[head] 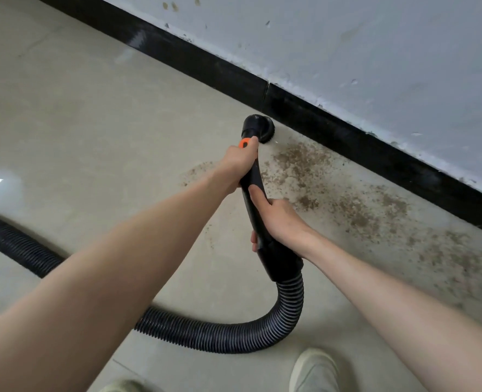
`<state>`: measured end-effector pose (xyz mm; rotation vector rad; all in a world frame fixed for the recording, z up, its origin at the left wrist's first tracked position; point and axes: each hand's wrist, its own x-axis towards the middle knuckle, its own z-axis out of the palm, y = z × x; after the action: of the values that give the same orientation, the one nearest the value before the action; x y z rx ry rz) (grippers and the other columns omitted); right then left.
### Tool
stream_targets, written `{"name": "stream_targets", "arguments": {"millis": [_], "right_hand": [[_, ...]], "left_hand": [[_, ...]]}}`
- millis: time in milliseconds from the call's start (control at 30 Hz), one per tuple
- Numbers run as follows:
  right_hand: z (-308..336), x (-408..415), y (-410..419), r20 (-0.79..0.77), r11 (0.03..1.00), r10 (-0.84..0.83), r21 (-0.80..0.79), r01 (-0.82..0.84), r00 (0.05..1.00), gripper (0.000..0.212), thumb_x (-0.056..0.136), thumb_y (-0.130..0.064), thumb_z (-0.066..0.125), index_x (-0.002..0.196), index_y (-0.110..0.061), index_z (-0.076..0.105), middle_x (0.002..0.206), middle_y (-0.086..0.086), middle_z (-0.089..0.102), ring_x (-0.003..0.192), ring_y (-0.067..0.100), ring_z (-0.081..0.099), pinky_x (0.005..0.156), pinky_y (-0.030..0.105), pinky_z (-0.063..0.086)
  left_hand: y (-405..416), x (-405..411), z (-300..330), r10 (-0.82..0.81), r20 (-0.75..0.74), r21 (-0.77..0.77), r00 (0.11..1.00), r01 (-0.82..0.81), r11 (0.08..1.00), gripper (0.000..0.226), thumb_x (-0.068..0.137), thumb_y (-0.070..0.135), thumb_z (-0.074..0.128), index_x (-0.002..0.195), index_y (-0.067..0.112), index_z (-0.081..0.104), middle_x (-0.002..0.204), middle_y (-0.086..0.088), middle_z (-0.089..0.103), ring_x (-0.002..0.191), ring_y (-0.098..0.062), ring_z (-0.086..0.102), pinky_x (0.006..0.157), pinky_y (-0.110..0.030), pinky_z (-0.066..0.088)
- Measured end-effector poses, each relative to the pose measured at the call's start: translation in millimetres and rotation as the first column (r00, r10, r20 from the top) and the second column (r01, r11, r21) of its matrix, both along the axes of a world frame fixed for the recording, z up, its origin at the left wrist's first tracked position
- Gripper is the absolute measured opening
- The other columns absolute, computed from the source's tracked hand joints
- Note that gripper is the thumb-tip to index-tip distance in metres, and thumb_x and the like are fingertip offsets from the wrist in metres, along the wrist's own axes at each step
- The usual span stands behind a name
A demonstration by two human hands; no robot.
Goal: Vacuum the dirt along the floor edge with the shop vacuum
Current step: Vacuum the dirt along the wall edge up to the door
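Both my hands grip the black vacuum wand (253, 176). My left hand (238, 162) holds it high up, just below an orange button (244, 143). My right hand (279, 219) wraps the wand lower down, near the cuff. The round brush nozzle (259, 128) touches the floor right beside the black baseboard (347, 137). Brown dirt (355, 205) is scattered on the floor along the baseboard, to the right of the nozzle. The ribbed black hose (220, 332) curves from the wand down and off to the left.
A pale wall (375, 52) with chipped paint rises above the baseboard. The beige tiled floor (92, 123) stretches left. My light shoes (314, 372) stand at the bottom edge, close to the hose loop.
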<state>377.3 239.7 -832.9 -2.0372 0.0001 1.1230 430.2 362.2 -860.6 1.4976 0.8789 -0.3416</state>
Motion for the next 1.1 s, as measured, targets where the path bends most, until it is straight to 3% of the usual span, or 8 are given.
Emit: {"name": "stream_targets", "arguments": {"millis": [167, 333, 467, 533, 733, 833, 967, 1100], "right_hand": [[6, -6, -1, -0.081, 0.992, -0.104, 0.063, 0.109, 0.991, 0.067, 0.096, -0.061, 0.034, 0.082, -0.001, 0.061, 0.054, 0.012, 0.065, 0.049, 0.023, 0.063, 0.059, 0.028, 0.051], [11, -26, 8, -0.190, 0.963, -0.108, 0.225, 0.150, 0.976, 0.062, 0.097, -0.056, 0.039, 0.093, 0.002, 0.059, 0.061, 0.014, 0.066, 0.052, 0.022, 0.063, 0.054, 0.022, 0.053], [-16, -39, 10, -0.203, 0.931, -0.072, 0.338, 0.139, 0.977, 0.059, 0.086, -0.061, 0.057, 0.094, -0.004, 0.065, 0.084, 0.013, 0.070, 0.077, 0.025, 0.067, 0.088, 0.042, 0.056], [-25, -51, 6, -0.277, 0.901, -0.053, 0.400, 0.165, 0.960, 0.067, 0.075, -0.064, 0.064, 0.106, -0.004, 0.066, 0.098, 0.010, 0.071, 0.089, 0.025, 0.067, 0.095, 0.046, 0.053], [1, -92, 18, -0.028, 0.878, -0.023, 0.477, 0.034, 0.999, 0.042, 0.087, -0.046, 0.066, 0.104, -0.008, 0.060, 0.097, 0.004, 0.068, 0.084, 0.017, 0.064, 0.080, 0.035, 0.053], [14, -92, 17, -0.012, 0.870, 0.041, 0.493, -0.030, 0.999, 0.043, 0.085, -0.046, 0.068, 0.104, -0.008, 0.061, 0.094, 0.003, 0.068, 0.081, 0.015, 0.064, 0.080, 0.036, 0.054], [19, -105, 9, -0.087, 0.796, 0.175, 0.599, -0.089, 0.981, 0.039, 0.089, -0.037, 0.067, 0.107, -0.004, 0.058, 0.090, 0.007, 0.065, 0.074, 0.016, 0.062, 0.073, 0.032, 0.055], [6, -126, 17, -0.049, 0.810, 0.032, 0.586, 0.003, 0.998, 0.042, 0.089, -0.048, 0.061, 0.089, -0.007, 0.054, 0.065, 0.005, 0.059, 0.055, 0.020, 0.057, 0.059, 0.032, 0.049]], "left_hand": [[-7, -10, 14, -0.016, -0.034, -0.197, 0.999, 0.009, 0.980, 0.037, 0.097, 0.040, 0.043, 0.099, 0.004, 0.047, 0.082, -0.010, 0.053, 0.060, -0.022, 0.058, 0.046, -0.024, 0.051], [3, -29, 25, 0.068, -0.005, -0.112, 0.998, -0.069, 0.991, 0.036, 0.096, 0.040, 0.045, 0.096, 0.004, 0.047, 0.077, -0.008, 0.052, 0.054, -0.018, 0.056, 0.050, -0.025, 0.048], [27, -31, 31, 0.162, 0.092, 0.016, 0.983, -0.164, 0.986, 0.037, 0.095, 0.044, 0.046, 0.088, 0.008, 0.046, 0.074, -0.007, 0.052, 0.054, -0.017, 0.054, 0.052, -0.026, 0.047], [39, -36, 38, 0.209, 0.139, 0.029, 0.968, -0.215, 0.976, 0.041, 0.093, 0.048, 0.049, 0.095, 0.007, 0.046, 0.073, -0.007, 0.052, 0.053, -0.016, 0.053, 0.052, -0.026, 0.047], [35, -80, 82, 0.233, 0.143, 0.092, 0.962, -0.247, 0.965, 0.048, 0.090, 0.056, 0.052, 0.100, 0.009, 0.048, 0.077, -0.006, 0.056, 0.053, -0.016, 0.054, 0.051, -0.026, 0.048], [30, -104, 101, 0.312, 0.109, 0.129, 0.944, -0.324, 0.937, 0.037, 0.094, 0.046, 0.051, 0.099, 0.009, 0.045, 0.078, -0.008, 0.053, 0.057, -0.019, 0.053, 0.055, -0.031, 0.050], [34, -132, 114, 0.444, 0.228, 0.092, 0.867, -0.473, 0.877, 0.028, 0.095, 0.041, 0.051, 0.089, 0.014, 0.045, 0.073, -0.006, 0.049, 0.052, -0.016, 0.048, 0.050, -0.028, 0.048], [51, -138, 110, 0.530, 0.312, 0.015, 0.788, -0.562, 0.827, 0.033, 0.093, 0.042, 0.054, 0.092, 0.010, 0.048, 0.071, -0.005, 0.048, 0.048, -0.016, 0.049, 0.049, -0.026, 0.048]]}}
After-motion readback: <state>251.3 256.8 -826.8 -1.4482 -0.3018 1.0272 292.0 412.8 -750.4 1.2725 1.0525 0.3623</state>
